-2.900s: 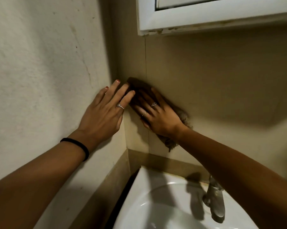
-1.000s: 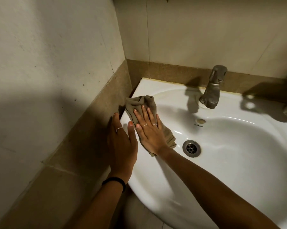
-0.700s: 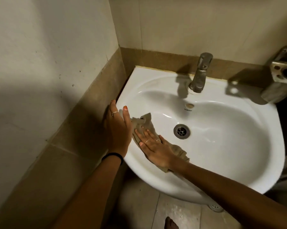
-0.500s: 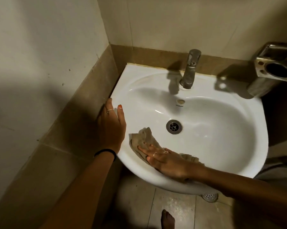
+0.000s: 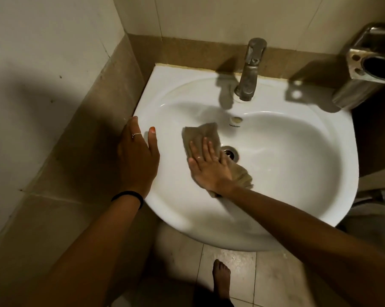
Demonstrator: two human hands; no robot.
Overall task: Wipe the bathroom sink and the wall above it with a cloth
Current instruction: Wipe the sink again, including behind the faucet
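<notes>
The step in hand was judged to be the wiping of the basin interior; no wall wiping was under way. The sink (image 5: 320,173), a white basin set into the corner below the tiled wall (image 5: 209,16), was the largest item, with the tap (image 5: 250,69) at its rear rim and a metal holder (image 5: 368,67) mounted to its right.

The cloth (image 5: 201,134), a crumpled tan rag, lay inside the bowl on the left slope, its edge touching the drain (image 5: 231,152). The right hand (image 5: 209,167) lay flat on it, fingers straight and slightly spread, pressing rather than gripping; the forearm crossed the front rim. The left hand (image 5: 138,158) rested on the left rim beside the side wall, fingers extended and holding nothing, apparently as a brace.

Judgement: the next move called for sustained downward pressure while sweeping the cloth across the uncovered right half of the bowl and around the tap base. The loose cloth could slip from under a flat palm.

A bare foot (image 5: 221,278) stood on the floor tiles (image 5: 275,284) below.
</notes>
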